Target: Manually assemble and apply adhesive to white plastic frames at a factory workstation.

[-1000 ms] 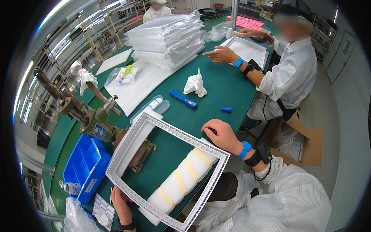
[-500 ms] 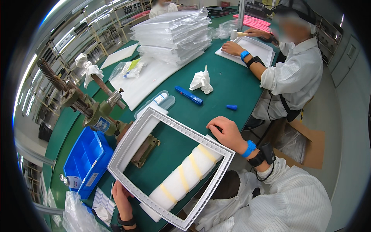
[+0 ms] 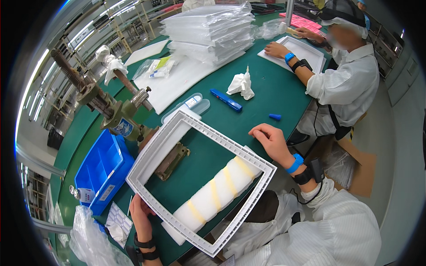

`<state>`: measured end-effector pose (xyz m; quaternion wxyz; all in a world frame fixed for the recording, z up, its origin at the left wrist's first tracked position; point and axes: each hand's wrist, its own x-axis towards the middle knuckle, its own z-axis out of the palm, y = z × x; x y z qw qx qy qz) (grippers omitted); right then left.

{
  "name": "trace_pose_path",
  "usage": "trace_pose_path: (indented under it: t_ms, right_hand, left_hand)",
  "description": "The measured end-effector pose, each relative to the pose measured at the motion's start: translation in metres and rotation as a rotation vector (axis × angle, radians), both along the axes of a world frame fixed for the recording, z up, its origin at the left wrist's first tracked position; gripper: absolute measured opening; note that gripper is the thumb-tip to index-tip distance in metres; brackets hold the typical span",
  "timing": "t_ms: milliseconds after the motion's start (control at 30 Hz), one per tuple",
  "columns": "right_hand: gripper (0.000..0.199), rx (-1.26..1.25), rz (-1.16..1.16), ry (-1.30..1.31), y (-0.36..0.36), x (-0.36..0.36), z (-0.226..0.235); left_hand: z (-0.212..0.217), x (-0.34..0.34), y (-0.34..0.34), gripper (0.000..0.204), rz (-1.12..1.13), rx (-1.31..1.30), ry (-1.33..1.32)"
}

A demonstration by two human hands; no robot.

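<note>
A light grey, four-sided plastic frame [image 3: 220,133] with a ribbed rim lies tilted in front of me. Its near right side rests over a white foam roll [image 3: 224,188] wound with yellowish tape. My left hand [image 3: 141,213] is closed at the frame's left edge, its fingertips partly hidden by the rim. Beyond the frame's right side, my right hand [image 3: 274,142] is held with curled fingers, apart from the rim. Whether something small sits inside those fingers cannot be seen.
At left stand a green hand press [image 3: 119,113] and a blue divided bin [image 3: 100,175]. A blue knife-like tool [image 3: 226,100], crumpled white cloth [image 3: 241,85] and blue cap [image 3: 275,117] lie ahead. Farther off are stacked wrapped sheets [image 3: 208,37] and a co-worker [image 3: 344,84] with a white tray.
The whole view has shifted, so the table and everything on it sit higher and farther right. Both hands and the frame keep nearly the same places relative to the table.
</note>
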<state>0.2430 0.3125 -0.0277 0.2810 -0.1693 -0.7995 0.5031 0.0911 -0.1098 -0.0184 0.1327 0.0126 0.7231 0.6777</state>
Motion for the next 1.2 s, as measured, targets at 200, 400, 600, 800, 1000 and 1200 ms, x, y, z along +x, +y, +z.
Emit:
trace_pose_path:
  t_ms: [200,400,600,800,1000,1200]
  right_hand:
    - [0.017,0.058,0.052,-0.043,0.000,0.002,-0.001]
    - [0.016,0.152,0.038,0.005,-0.004,-0.001,-0.002]
    - [0.016,0.212,0.028,0.002,-0.005,-0.001,-0.004]
    - [0.015,0.253,0.008,0.049,-0.006,0.000,-0.003]
    - [0.017,0.262,0.018,0.018,-0.006,0.001,-0.003]
    - [0.016,0.296,0.014,0.045,-0.006,0.001,-0.003]
  left_hand:
    - [0.000,-0.002,-0.002,0.036,-0.062,0.053,-0.029]
    - [-0.005,-0.002,-0.004,0.037,-0.069,0.031,0.005]
    - [-0.006,-0.002,-0.003,0.037,-0.085,0.010,0.037]
    - [-0.003,0.000,0.001,0.033,-0.027,0.008,0.017]
    - [-0.006,-0.001,0.002,0.031,0.004,0.010,0.033]
    - [-0.001,0.002,0.009,0.029,0.055,-0.006,0.012]
